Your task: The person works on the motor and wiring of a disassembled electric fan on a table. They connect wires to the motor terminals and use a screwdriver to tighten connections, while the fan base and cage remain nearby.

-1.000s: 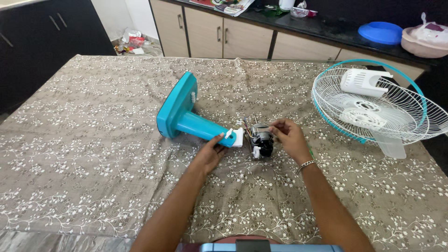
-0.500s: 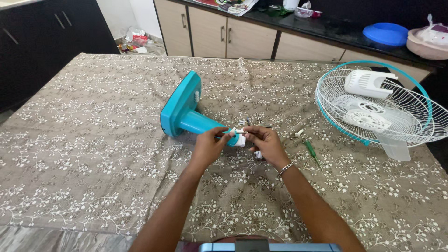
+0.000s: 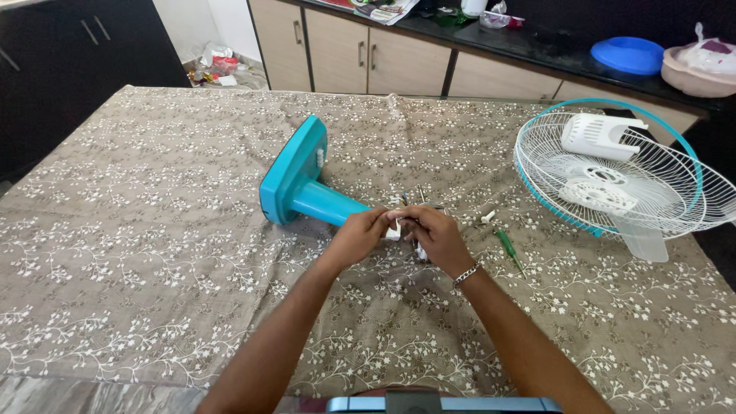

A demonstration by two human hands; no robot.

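A teal fan stand point(image 3: 300, 184) lies on its side on the patterned tablecloth point(image 3: 138, 253), its base to the left and its neck pointing right. At the neck's end sits the small fan motor point(image 3: 408, 207), mostly hidden under my fingers. My left hand point(image 3: 359, 236) grips the white end of the neck. My right hand point(image 3: 435, 236), with a bracelet at the wrist, closes over the motor from the right. The two hands touch each other.
A green-handled screwdriver point(image 3: 509, 248) and a small white part point(image 3: 487, 217) lie just right of my hands. Further right rest a white wire fan guard point(image 3: 675, 192) with a teal rim, a white motor cover point(image 3: 598, 136) and clear blades. Cabinets and a dark counter stand behind.
My right hand has moved left from the motor's side to close over it, meeting my left hand at the neck's end. The screwdriver beside it is now uncovered.
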